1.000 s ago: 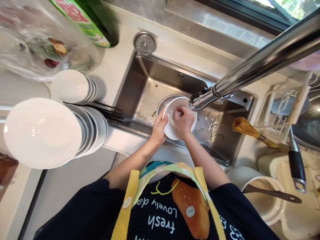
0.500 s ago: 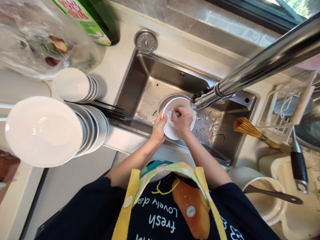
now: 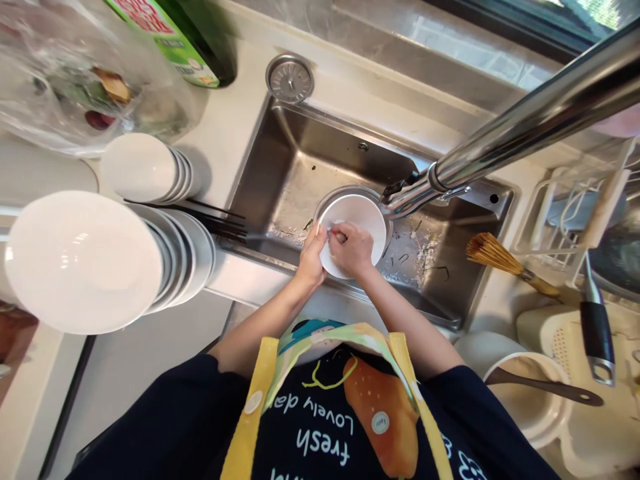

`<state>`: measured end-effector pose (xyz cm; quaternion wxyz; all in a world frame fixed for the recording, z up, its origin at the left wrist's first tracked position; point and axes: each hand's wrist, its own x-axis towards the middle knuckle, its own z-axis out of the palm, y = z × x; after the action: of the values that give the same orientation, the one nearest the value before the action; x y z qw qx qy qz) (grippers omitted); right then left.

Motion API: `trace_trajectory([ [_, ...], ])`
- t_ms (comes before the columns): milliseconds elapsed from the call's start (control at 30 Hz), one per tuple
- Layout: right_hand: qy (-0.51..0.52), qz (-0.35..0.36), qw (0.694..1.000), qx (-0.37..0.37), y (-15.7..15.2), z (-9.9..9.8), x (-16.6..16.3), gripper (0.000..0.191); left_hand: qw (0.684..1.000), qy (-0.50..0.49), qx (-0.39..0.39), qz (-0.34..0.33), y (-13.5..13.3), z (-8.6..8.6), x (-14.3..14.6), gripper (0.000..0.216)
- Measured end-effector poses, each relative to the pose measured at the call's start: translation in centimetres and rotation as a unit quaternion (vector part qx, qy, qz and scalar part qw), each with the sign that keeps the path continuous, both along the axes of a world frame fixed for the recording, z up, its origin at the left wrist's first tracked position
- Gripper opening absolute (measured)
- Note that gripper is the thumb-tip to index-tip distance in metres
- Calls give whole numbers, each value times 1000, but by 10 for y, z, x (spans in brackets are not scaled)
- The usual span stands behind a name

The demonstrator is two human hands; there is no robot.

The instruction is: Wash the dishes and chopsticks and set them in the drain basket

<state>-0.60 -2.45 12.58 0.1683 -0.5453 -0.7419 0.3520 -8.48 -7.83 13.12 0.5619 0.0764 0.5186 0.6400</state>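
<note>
My left hand (image 3: 311, 257) grips the near left rim of a round white plate (image 3: 361, 217), held tilted low in the stainless steel sink (image 3: 320, 143). My right hand (image 3: 351, 250) presses on the plate's inner face, closed on a small pale scrubbing pad (image 3: 339, 237), mostly hidden by my fingers. A round metal basin (image 3: 330, 203) lies under the plate, its rim showing at the far left. The spout of a steel faucet (image 3: 407, 203) hangs just beyond the plate's far right edge. Crumbs and dark scraps litter the sink floor.
Stacks of white plates (image 3: 83, 261) and dark chopsticks (image 3: 220, 223) lie left of the sink, below a plastic bag (image 3: 85, 73) and a green bottle (image 3: 180, 47). A bamboo brush (image 3: 500, 261), wire rack (image 3: 565, 213), and a bowl holding a wooden spoon (image 3: 545, 387) stand right.
The plate has turned and shifted left, showing more of its inner face and clearing the faucet. Both hands moved left with it, and the right hand now sits lower on the plate.
</note>
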Motion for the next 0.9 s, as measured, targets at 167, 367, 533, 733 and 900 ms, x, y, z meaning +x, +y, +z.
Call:
trace_trajectory([
  [167,-23,-67,997,0,7,-5,1,11,1000,-5,11,-6,-2,0,0,59],
  [367,29,-159,986,31,2,-6,10,16,999,-13,26,-25,-3,2,3,64],
  [533,66,-96,993,31,-1,4,16,16,999,-4,40,-25,-2,5,4,62],
  [733,75,78,994,4,-6,12,15,14,1000,-11,7,-5,-2,5,-1,58],
  [900,34,-13,999,19,2,0,11,15,1000,-2,13,-9,-4,3,-1,60],
])
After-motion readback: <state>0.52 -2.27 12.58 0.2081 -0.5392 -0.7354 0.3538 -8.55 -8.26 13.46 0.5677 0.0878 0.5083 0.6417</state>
